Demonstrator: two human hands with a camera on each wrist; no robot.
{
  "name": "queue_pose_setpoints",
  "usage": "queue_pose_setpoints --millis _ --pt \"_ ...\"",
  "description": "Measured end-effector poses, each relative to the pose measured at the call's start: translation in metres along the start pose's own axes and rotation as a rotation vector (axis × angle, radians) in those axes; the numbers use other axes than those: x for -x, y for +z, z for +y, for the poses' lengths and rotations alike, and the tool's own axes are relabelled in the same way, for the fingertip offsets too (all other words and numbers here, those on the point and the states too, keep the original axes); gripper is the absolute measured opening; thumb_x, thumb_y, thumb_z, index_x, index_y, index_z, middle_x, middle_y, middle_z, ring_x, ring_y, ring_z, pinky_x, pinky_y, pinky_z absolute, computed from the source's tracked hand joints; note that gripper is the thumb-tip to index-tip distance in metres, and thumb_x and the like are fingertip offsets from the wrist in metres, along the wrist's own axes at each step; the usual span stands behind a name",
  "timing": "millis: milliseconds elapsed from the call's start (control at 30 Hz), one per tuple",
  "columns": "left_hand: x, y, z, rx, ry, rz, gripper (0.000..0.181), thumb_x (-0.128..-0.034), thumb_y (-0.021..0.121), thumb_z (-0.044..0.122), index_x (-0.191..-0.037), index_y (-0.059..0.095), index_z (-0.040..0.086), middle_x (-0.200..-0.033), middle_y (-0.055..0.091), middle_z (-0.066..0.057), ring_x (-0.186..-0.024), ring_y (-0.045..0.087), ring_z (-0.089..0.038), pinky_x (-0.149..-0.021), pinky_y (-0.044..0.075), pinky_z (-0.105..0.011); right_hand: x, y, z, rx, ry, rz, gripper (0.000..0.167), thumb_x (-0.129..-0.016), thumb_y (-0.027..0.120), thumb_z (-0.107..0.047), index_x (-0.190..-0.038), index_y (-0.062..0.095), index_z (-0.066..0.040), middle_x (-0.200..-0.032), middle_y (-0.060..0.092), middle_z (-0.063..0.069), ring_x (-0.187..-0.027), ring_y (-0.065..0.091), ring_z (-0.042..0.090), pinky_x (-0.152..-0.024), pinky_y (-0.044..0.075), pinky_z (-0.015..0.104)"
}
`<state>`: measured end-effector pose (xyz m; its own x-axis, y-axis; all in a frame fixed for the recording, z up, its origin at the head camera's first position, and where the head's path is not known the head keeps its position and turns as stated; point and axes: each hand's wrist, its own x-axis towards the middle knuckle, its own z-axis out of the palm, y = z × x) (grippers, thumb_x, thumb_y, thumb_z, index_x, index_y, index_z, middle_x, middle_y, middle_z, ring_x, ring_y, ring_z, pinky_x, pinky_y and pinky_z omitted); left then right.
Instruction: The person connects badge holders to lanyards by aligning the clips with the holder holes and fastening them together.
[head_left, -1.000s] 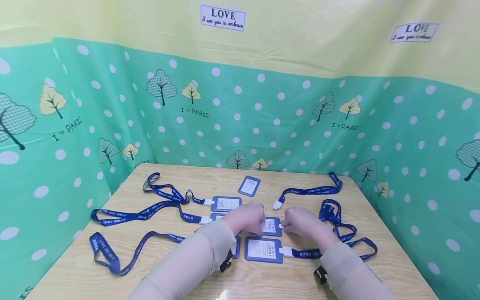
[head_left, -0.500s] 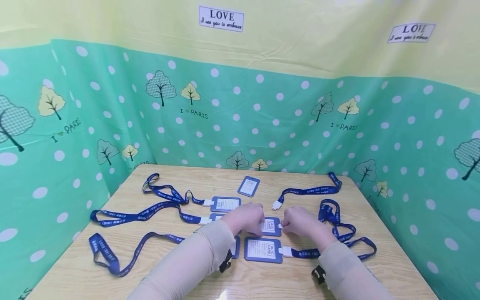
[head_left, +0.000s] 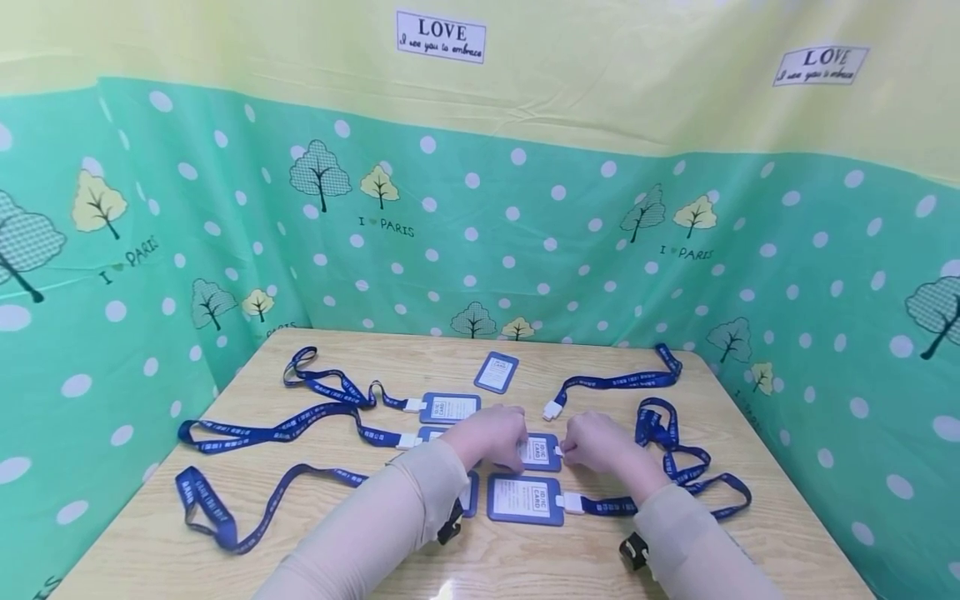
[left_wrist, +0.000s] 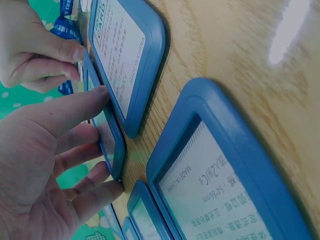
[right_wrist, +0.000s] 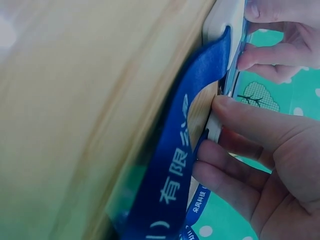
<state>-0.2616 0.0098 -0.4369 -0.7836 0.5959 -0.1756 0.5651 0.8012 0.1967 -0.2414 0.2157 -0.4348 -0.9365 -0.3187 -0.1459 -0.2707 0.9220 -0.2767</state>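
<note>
With thumb and fingers on its opposite edges, my left hand (head_left: 491, 437) holds a blue ID card holder (head_left: 542, 452) at the table's middle. At that holder's right end, my right hand (head_left: 603, 444) pinches the small white clip (right_wrist: 214, 125) of a navy lanyard (head_left: 663, 429). In the left wrist view the thumb lies on the holder's near edge, the fingertips on the far one. Just in front lies another ID card holder (head_left: 517, 500), its white clip (head_left: 573, 502) attached to a lanyard. The right fingers hide part of the pinched clip.
A loose ID card holder (head_left: 496, 372) lies at the back. Right of it is a lanyard (head_left: 622, 382) with a white clip end. On the left, several lanyards (head_left: 300, 423) run to card holders (head_left: 450, 407), some partly behind my left arm. Patterned curtains (head_left: 480, 233) surround the table.
</note>
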Motion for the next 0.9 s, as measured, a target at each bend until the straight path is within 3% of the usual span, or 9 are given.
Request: queue_pose_setpoints --millis 400,667,900 --pt "-0.0009 0.0014 -0.0009 -0.001 -0.004 0.001 0.046 -0.0780 0.086 0.044 -0.118 0.077 0.023 -0.154 0.048 -0.004 -0.131 0.053 -0.028 -0.108 0.046 -0.040 -0.0015 0.0014 -0.0017 0.011 -0.001 0.023 0.008 -0.084 0.084 -0.011 -0.090 0.081 -0.014 -0.084 0.071 -0.003 -0.066 0.058 0.010 -0.066 0.054 0.027" --pt "-0.0002 0.0009 -0.0001 0.016 -0.015 -0.004 0.045 -0.0781 0.087 0.044 -0.117 0.078 0.024 -0.152 0.049 -0.003 -0.127 0.056 -0.027 -0.103 0.050 -0.039 -0.0003 0.0012 -0.0045 0.006 0.009 0.008 0.003 -0.085 0.083 -0.013 -0.084 0.080 -0.013 -0.073 0.064 -0.008 -0.061 0.056 0.011 -0.059 0.048 0.027" --pt "-0.0002 0.0006 -0.0011 0.020 -0.012 -0.002 0.045 -0.0776 0.087 0.043 -0.117 0.078 0.023 -0.151 0.050 -0.003 -0.126 0.057 -0.027 -0.103 0.050 -0.039 -0.0013 0.0018 -0.0036 -0.005 0.006 0.014 0.005 -0.086 0.082 -0.011 -0.087 0.081 -0.016 -0.079 0.068 -0.006 -0.062 0.057 0.010 -0.061 0.050 0.027"
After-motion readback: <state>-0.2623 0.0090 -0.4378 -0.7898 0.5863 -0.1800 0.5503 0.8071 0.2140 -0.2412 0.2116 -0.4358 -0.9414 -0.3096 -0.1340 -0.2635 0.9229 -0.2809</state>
